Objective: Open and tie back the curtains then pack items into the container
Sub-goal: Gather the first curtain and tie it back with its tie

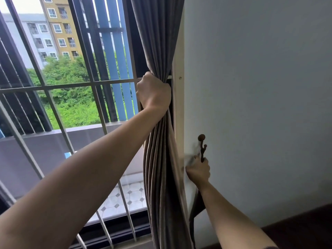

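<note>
A grey curtain (158, 42) hangs gathered against the right side of the window. My left hand (153, 91) grips the bunched curtain at mid-height and holds it next to the pale window frame (178, 108). Lower down on the white wall sits a dark metal tie-back hook (202, 144). My right hand (197, 170) is just under that hook, fingers curled round a blurred strip of tie-back fabric (196, 207) that hangs down below the wrist. Exactly how the strip meets the hook cannot be made out.
White metal window bars (59, 86) cross the glass to the left. Beyond them are a balcony wall, green trees and apartment blocks. A dark wooden edge (305, 225) shows at the bottom right below the plain wall.
</note>
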Available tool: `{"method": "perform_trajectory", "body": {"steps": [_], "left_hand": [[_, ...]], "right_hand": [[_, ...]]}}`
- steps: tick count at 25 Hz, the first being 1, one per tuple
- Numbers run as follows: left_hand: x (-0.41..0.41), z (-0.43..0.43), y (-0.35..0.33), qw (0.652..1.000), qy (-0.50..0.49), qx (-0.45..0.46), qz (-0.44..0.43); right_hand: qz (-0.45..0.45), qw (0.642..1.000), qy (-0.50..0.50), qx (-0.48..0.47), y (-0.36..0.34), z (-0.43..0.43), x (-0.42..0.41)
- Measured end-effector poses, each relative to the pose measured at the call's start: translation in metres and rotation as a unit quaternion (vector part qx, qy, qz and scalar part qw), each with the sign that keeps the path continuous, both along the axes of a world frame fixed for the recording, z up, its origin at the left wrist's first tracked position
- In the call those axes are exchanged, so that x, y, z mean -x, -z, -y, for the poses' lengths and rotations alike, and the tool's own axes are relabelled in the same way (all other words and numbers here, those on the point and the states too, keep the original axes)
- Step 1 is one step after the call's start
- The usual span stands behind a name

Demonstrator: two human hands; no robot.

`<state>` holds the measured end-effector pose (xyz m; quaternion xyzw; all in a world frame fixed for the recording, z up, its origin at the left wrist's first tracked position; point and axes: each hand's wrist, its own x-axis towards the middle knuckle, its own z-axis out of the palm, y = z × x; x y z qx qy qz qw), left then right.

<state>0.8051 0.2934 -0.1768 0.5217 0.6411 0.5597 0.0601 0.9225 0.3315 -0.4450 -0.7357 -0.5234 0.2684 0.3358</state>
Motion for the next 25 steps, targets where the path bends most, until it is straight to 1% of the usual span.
{"method": "perform_trajectory", "body": {"steps": [1,3,5,6,7,8,10,11,13,14,16,19,22,23,24,25], "left_hand": [[-0.001,0.0,0.001,1.0,0.002,-0.002,0.001],[-0.002,-0.001,0.001,1.0,0.005,-0.006,0.002],[-0.002,-0.002,0.001,1.0,0.008,-0.006,0.001],[-0.001,-0.003,0.001,1.0,0.008,-0.006,-0.002],[-0.001,-0.002,0.001,1.0,0.009,-0.006,-0.004],[-0.002,-0.002,0.002,1.0,0.011,-0.008,-0.007],[-0.005,0.001,0.002,1.0,0.016,-0.011,-0.008],[-0.008,0.003,0.002,1.0,0.019,-0.011,-0.006],[-0.014,0.005,0.0,1.0,0.023,-0.006,-0.001],[-0.016,0.004,0.0,1.0,0.024,-0.004,0.001],[-0.017,0.002,0.0,1.0,0.024,-0.003,0.003],[-0.014,-0.003,0.001,1.0,0.016,-0.008,0.004],[-0.014,-0.005,0.001,1.0,0.013,-0.01,0.004],[-0.015,-0.005,0.001,1.0,0.014,-0.007,0.005],[-0.016,-0.005,0.0,1.0,0.016,-0.005,0.006],[-0.017,-0.005,0.0,1.0,0.017,-0.002,0.006]], "right_hand": [[0.015,1.0,0.008,-0.003,0.002,-0.002,0.0],[0.008,0.998,0.016,-0.06,0.01,-0.001,-0.002],[-0.046,0.989,0.047,-0.129,0.014,0.011,-0.004],[-0.074,0.984,0.063,-0.148,0.013,0.02,-0.005],[-0.101,0.981,0.073,-0.146,0.009,0.03,-0.007],[-0.116,0.983,0.063,-0.13,0.006,0.037,-0.01],[-0.139,0.988,-0.003,-0.07,-0.007,0.048,-0.018],[-0.176,0.983,-0.023,-0.05,-0.019,0.053,-0.022],[-0.284,0.957,-0.051,-0.036,-0.05,0.065,-0.029],[-0.32,0.944,-0.074,-0.029,-0.066,0.073,-0.031],[-0.351,0.928,-0.123,-0.017,-0.097,0.09,-0.032],[-0.389,0.905,-0.172,-0.035,-0.118,0.118,-0.031],[-0.472,0.852,-0.218,-0.061,-0.124,0.138,-0.007],[-0.477,0.848,-0.217,-0.078,-0.128,0.136,0.006],[-0.456,0.859,-0.208,-0.1,-0.13,0.132,0.02],[-0.42,0.878,-0.195,-0.12,-0.132,0.126,0.034]]}}
